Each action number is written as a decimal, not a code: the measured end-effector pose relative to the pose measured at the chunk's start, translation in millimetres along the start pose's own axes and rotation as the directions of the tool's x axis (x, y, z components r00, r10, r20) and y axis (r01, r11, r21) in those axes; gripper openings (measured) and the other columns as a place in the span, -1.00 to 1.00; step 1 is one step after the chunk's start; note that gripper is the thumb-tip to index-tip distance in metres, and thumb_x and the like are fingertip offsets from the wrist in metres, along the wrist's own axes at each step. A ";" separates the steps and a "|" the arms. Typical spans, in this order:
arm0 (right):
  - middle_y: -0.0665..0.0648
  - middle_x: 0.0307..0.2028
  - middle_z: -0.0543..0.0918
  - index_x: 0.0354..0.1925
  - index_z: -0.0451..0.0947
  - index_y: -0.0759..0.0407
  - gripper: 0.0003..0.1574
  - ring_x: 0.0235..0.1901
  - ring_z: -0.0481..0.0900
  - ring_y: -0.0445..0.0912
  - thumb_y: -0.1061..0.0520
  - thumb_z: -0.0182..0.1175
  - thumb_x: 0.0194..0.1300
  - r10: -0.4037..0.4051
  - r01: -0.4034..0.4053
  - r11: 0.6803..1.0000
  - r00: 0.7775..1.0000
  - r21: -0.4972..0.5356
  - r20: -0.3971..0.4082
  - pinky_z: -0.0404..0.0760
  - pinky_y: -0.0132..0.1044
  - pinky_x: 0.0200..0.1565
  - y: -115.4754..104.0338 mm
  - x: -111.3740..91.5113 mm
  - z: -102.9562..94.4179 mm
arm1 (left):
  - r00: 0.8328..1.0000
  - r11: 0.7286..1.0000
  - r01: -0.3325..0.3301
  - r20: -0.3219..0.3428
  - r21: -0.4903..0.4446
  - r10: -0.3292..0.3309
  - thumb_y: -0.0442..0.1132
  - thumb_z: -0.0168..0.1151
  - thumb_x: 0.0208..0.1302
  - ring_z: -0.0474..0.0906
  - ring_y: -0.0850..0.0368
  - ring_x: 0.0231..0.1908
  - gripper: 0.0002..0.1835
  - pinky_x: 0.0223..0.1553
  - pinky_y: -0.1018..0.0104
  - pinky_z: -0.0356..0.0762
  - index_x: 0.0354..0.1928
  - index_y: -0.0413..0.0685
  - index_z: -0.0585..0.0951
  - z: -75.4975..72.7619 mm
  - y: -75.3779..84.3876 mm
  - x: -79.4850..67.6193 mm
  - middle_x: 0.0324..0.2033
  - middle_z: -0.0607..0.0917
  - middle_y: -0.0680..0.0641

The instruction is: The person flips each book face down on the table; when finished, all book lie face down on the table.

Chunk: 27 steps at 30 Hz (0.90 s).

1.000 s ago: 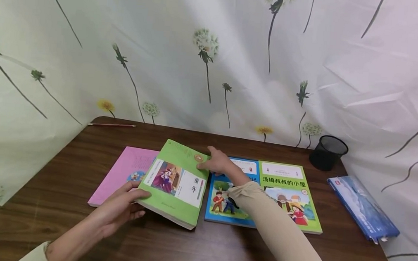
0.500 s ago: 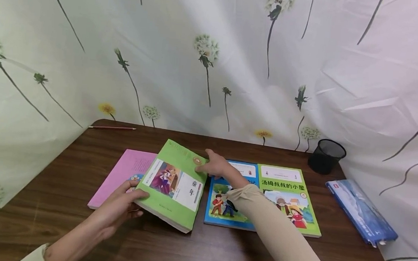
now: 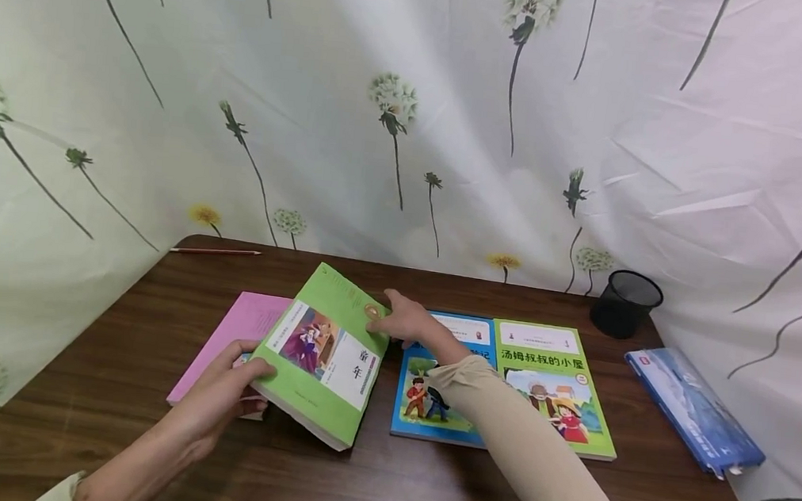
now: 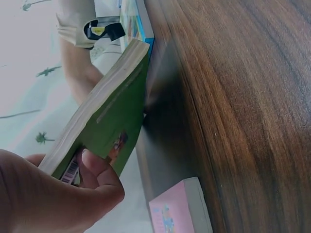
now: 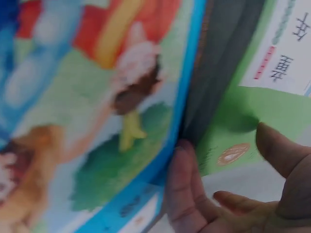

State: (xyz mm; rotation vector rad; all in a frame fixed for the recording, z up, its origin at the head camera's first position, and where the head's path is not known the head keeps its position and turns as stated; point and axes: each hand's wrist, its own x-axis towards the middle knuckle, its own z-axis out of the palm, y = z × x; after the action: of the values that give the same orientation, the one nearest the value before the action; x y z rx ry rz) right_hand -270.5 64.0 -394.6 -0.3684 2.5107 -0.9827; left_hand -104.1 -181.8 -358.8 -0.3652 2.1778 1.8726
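Observation:
A thick green book [image 3: 324, 347] is tilted, its left side raised, partly covering a pink book [image 3: 229, 331] in the head view. My left hand [image 3: 221, 382] grips its lower left corner, thumb on the cover and fingers curled beneath. From the left wrist view, the green book's underside [image 4: 124, 116] shows a barcode by the fingers. At the upper right edge my right hand [image 3: 402, 320] pinches the same book, its thumb [image 5: 279, 148] on the cover near an oval emblem. Just right of that hand lies a blue-covered book [image 3: 437, 413].
Against the blue book lies another green-edged book [image 3: 560, 392] with cartoon figures. Farther right are a black mesh pen cup [image 3: 625, 306] and a blue packet [image 3: 695, 411]. A pencil [image 3: 215, 251] lies at the back left, before a dandelion-print curtain [image 3: 412, 124].
Both hands have shifted the green book slightly left and tilted it more. It hides more of the pink book, and the gap to the blue book is wider.

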 end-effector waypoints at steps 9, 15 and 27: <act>0.25 0.21 0.55 0.58 0.00 0.04 -0.09 -0.26 0.70 0.13 -0.08 0.13 0.45 0.019 -0.019 0.999 1.000 -0.035 0.005 0.73 0.00 -0.22 -30.3 -4.8 -8.1 | 0.999 0.999 -0.027 -0.023 0.043 0.028 -0.25 0.03 0.41 0.57 0.22 -0.32 -0.51 -0.23 0.33 0.60 0.34 -0.12 0.24 0.2 1.5 -1.9 -0.29 0.64 0.02; 0.28 0.30 0.49 0.54 0.12 0.12 -0.19 -0.20 0.73 0.07 -0.03 0.13 0.47 -0.056 0.056 0.998 0.998 0.042 0.019 0.74 -0.05 -0.15 -56.8 -5.5 -12.6 | 0.999 0.998 -0.045 -0.017 0.051 0.046 -0.25 0.05 0.40 0.58 0.21 -0.31 -0.49 -0.23 0.31 0.62 0.34 -0.14 0.24 2.2 5.5 -2.6 -0.26 0.64 0.00; 0.33 0.27 0.50 0.53 0.07 0.15 -0.11 -0.33 0.75 0.08 -0.15 0.13 0.46 -0.029 0.030 0.994 1.000 0.107 -0.010 0.76 -0.11 -0.26 -106.3 -8.9 -10.3 | 0.996 0.994 -0.084 -0.027 0.068 0.086 -0.30 0.05 0.36 0.61 0.22 -0.29 -0.56 -0.17 0.29 0.60 0.24 -0.15 0.28 8.5 14.0 -4.7 -0.29 0.69 0.06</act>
State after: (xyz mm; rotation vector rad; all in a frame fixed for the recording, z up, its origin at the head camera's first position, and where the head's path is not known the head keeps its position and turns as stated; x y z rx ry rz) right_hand -257.8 -2.6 -311.6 -0.3703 2.4541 -1.1268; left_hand -104.3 -171.1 -345.4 -0.2939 2.3029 1.8433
